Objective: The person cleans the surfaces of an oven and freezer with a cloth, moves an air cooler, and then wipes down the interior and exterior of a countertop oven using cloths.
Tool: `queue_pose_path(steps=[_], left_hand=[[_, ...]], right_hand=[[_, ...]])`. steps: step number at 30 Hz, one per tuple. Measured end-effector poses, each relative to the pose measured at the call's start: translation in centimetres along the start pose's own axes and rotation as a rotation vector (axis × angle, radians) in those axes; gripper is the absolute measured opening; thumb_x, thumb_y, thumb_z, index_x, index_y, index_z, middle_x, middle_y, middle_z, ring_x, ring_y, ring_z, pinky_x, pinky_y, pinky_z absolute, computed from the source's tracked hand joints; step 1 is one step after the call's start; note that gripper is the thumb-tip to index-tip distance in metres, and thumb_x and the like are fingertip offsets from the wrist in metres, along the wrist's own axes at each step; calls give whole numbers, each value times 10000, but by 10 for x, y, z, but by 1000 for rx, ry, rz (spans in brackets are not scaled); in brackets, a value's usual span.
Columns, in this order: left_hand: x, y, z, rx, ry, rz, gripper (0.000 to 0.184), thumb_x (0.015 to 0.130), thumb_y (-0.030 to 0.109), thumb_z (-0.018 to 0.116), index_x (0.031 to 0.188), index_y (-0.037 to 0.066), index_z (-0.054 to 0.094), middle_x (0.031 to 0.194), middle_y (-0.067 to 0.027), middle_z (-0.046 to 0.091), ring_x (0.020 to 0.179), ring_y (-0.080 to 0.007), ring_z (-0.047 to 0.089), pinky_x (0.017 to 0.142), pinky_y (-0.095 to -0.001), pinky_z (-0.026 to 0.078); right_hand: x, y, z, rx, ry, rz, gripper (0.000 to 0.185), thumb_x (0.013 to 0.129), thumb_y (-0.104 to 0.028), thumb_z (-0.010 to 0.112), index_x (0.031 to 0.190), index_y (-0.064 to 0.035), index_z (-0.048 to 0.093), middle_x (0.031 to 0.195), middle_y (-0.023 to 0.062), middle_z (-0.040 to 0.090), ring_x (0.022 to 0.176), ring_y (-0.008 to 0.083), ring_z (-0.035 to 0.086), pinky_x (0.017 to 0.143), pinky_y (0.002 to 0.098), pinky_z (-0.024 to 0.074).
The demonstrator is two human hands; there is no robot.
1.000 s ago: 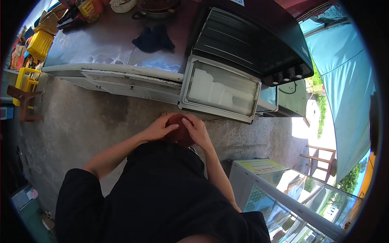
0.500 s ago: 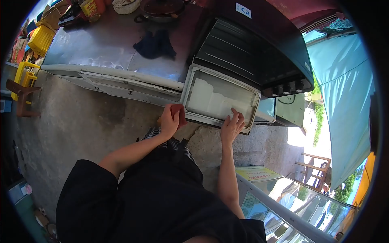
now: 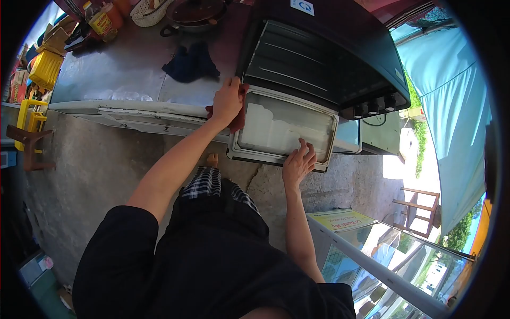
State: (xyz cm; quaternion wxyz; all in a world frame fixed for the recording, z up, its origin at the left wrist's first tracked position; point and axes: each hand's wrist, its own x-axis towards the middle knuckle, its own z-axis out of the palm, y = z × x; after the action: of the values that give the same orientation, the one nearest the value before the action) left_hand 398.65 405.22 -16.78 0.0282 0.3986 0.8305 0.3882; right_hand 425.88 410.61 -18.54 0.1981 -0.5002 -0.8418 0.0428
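Note:
A dark countertop oven (image 3: 319,50) has its glass door (image 3: 271,127) folded down, with whitish smears on the pane. My left hand (image 3: 227,103) is closed around a reddish-brown cloth (image 3: 238,119) at the door's left edge, near the hinge side. Part of the cloth is hidden behind my fingers. Over the door's front edge lies my right hand (image 3: 299,165), its fingers apart and slightly bent above the glass. Whether its thumb touches the underside cannot be seen.
Left of the oven, a metal counter (image 3: 127,74) carries a dark blue cloth (image 3: 191,63), a lidded pan (image 3: 194,16), a basket (image 3: 149,11) and a bottle (image 3: 100,22). A glass display case (image 3: 366,255) stands at lower right. A brown stool (image 3: 32,146) is far left.
My left hand has moved up and forward with the reddish-brown cloth, from in front of the door to its left edge. My right hand stays at the front edge. The view has shifted slightly.

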Motion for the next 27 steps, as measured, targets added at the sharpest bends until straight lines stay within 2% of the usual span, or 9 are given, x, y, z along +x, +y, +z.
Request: queue_pose_path(steps=[5, 8, 10, 13, 15, 17, 19, 22, 27], left_hand=[[-76, -8, -15, -72, -209, -70, 261, 828, 66, 627, 1037, 31, 475, 1029, -191, 544, 864, -427, 605, 724, -502, 515], [-104, 0, -28, -311, -289, -268, 224, 918, 144, 598, 1068, 51, 462, 1053, -145, 561, 926, -344, 612, 809, -442, 498], [-106, 30, -32, -1150, -406, -646, 267, 1002, 245, 521, 1205, 79, 471, 1186, -88, 549, 1069, -234, 573, 926, -365, 456], [-91, 71, -71, -1625, -498, -785, 342, 1037, 279, 454, 1330, 103, 461, 1301, -45, 497, 1206, -158, 476, 1035, -322, 379], [-90, 60, -70, -1480, -490, -618, 422, 1023, 256, 481, 1414, 111, 412, 1374, -54, 450, 1256, -166, 443, 1079, -323, 334], [-102, 36, -68, -912, -260, -395, 429, 1011, 242, 499, 1408, 109, 407, 1361, -61, 460, 1254, -194, 446, 1085, -353, 321], [-120, 0, -60, -948, -330, -822, 489, 988, 247, 548, 1426, 91, 396, 1395, -60, 442, 1253, -192, 434, 1061, -379, 336], [-124, -11, -50, -943, -460, -1069, 466, 978, 273, 570, 1381, 78, 440, 1360, -62, 460, 1256, -198, 436, 1039, -385, 351], [-116, -19, -30, -1084, -908, -980, 542, 957, 323, 621, 1381, 52, 419, 1361, -88, 465, 1288, -221, 436, 1085, -419, 332]], right_hand=[[1, -34, -12, 96, -16, 9, 436, 947, -135, 527, 1376, -142, 451, 1357, 151, 404, 1245, 364, 372, 988, 497, 313], [-16, -89, -24, 740, -120, -47, 446, 955, -176, 535, 1382, -91, 441, 1349, 173, 397, 1240, 383, 368, 1008, 513, 319], [-28, -123, -34, 946, -330, -161, 430, 919, -147, 565, 1326, -47, 470, 1308, 194, 416, 1191, 394, 420, 1007, 498, 357], [13, -116, -26, 972, -361, 35, 416, 867, -79, 579, 1271, -36, 489, 1262, 198, 445, 1131, 390, 480, 980, 469, 396], [44, -120, -19, 767, -169, -164, 457, 813, -29, 595, 1260, -64, 503, 1245, 184, 470, 1119, 388, 506, 955, 461, 423], [62, -122, -2, 615, -48, -225, 496, 817, -54, 618, 1298, -97, 503, 1280, 170, 468, 1162, 383, 498, 959, 492, 417], [70, -130, 18, 190, -55, -513, 612, 821, -138, 656, 1398, -179, 458, 1422, 110, 429, 1309, 331, 418, 1055, 570, 321], [96, -91, 24, 79, -77, -559, 684, 840, -210, 657, 1470, -238, 391, 1522, 32, 359, 1409, 264, 321, 1129, 617, 191], [128, 52, 6, 2, 193, 82, 526, 940, -165, 524, 1455, -177, 421, 1506, 56, 399, 1412, 288, 329, 1153, 539, 219]])
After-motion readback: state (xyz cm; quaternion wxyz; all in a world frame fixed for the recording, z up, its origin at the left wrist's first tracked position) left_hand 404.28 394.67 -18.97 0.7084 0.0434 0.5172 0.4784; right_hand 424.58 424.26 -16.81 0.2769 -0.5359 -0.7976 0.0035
